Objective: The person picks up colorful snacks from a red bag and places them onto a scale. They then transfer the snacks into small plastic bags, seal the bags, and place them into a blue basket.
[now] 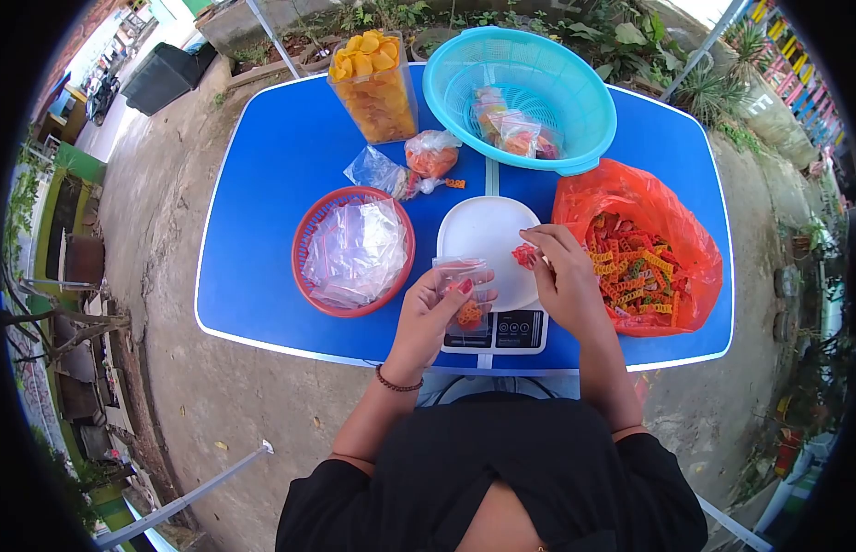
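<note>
My left hand is closed on a small clear plastic bag with some orange snack pieces in its lower part. To its right, my right hand pinches a few red snack pieces between thumb and fingers. Both hands are over a kitchen scale with a white plate on top; the bag hides part of its front panel. Close by my right hand, an open red plastic bag holds many red, orange, yellow and green ladder-shaped snack pieces.
Left of the scale, a red basket contains clear plastic bags. Behind it lie a knotted bag of orange food and a crumpled clear bag. A tall container of yellow chips and a turquoise basket with filled packets stand farther back.
</note>
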